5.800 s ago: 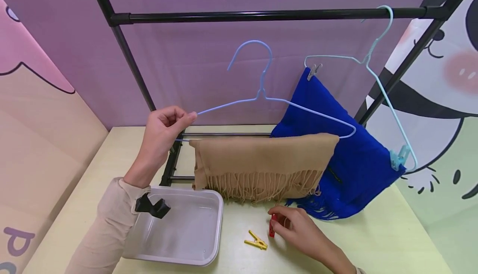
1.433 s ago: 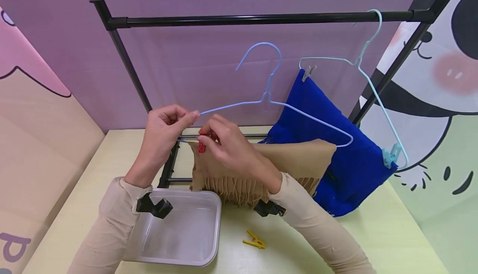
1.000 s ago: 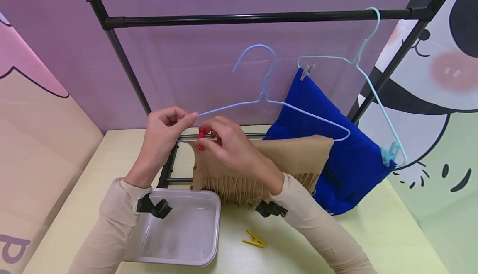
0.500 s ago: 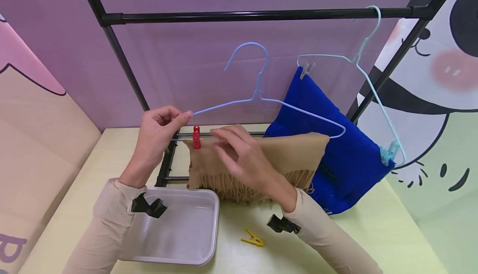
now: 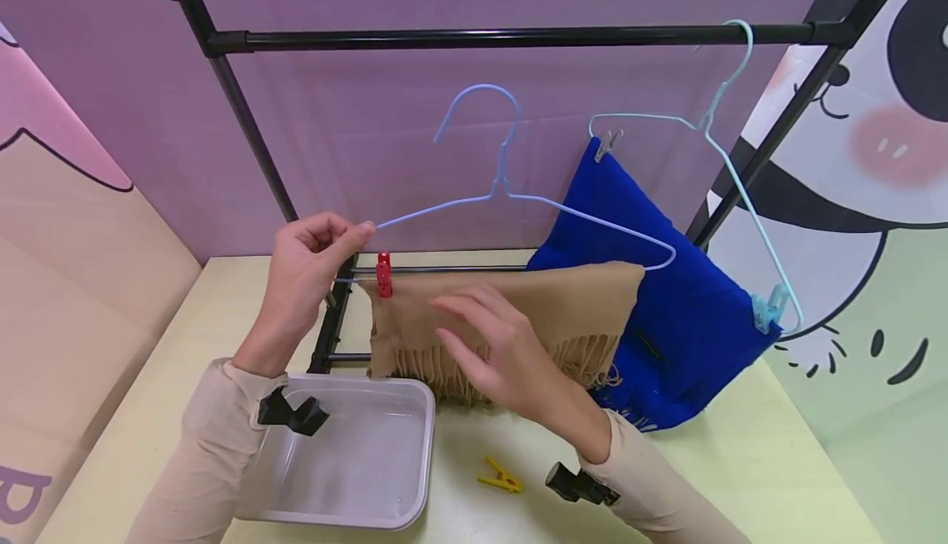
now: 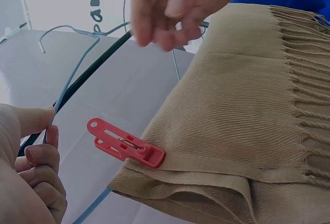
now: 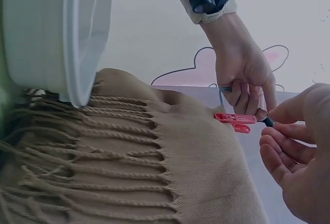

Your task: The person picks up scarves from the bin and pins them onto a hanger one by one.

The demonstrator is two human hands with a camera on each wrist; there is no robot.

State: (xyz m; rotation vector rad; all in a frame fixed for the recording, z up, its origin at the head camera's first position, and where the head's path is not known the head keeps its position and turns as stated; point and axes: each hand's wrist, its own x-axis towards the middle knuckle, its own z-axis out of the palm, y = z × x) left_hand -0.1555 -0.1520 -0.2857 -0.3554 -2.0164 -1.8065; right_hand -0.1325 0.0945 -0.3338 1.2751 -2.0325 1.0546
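Observation:
A tan fringed scarf (image 5: 511, 305) lies folded over the lower bar of a light-blue wire hanger (image 5: 498, 190). My left hand (image 5: 307, 276) pinches the hanger's left arm between thumb and fingers. A red clothespin (image 5: 383, 275) clips the scarf's left end to the bar; the left wrist view shows the red clothespin (image 6: 128, 144) standing off the fold. In front of the scarf hovers my right hand (image 5: 511, 355), fingers loosely bent and holding nothing. On the table, below the right hand, lies a yellow clothespin (image 5: 500, 476).
A black rack (image 5: 459, 39) stands behind. From its right end a mint hanger (image 5: 729, 149) carries a blue scarf (image 5: 652, 305), held by a grey clip (image 5: 606, 146) and a light-blue clip (image 5: 770, 309). At the front left sits a light-grey basin (image 5: 355, 453).
My right hand picked up the red clothespin from the table and clipped it on the scarf's left end. It has since let go and drawn back right and down. The hanger shifted slightly left.

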